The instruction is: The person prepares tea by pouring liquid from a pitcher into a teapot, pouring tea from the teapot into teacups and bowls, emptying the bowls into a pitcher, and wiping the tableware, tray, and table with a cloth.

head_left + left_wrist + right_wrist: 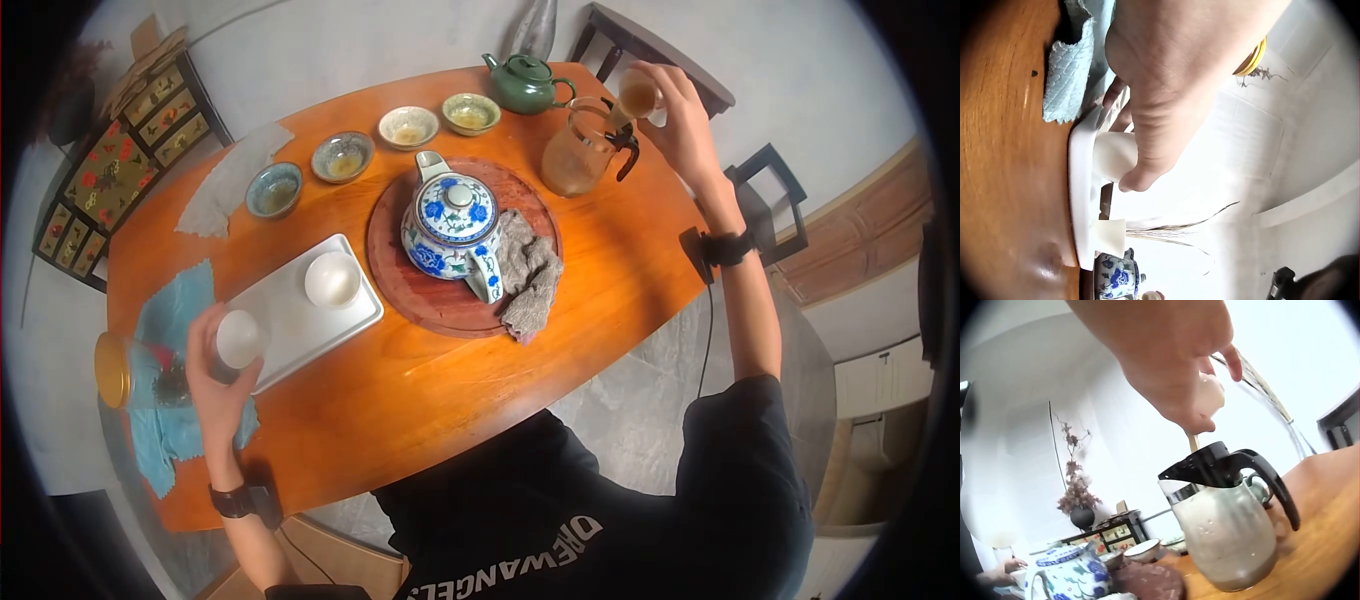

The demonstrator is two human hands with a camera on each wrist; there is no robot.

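Over the glass pitcher (575, 160), my right hand (690, 130) holds a small tilted cup (638, 97) between thumb and fingers. A thin stream of brownish liquid runs from the cup into the pitcher's black-rimmed mouth. Cloudy liquid shows low in the pitcher (1229, 550) in the right wrist view. My left hand (213, 385) has its thumb and fingers around a white cup (240, 338) at the near end of the white tray (290, 330). A second white cup (333, 280) stands at the tray's other end.
A blue-and-white teapot (455, 225) and crumpled grey cloth (530, 275) lie on a round board (393, 270). Several glazed bowls, including a blue one (273, 190), curve along the far side. A green teapot (525, 90) stands beside the pitcher; a light-blue cloth (155, 440) and gold-lidded jar (112, 370) sit left.
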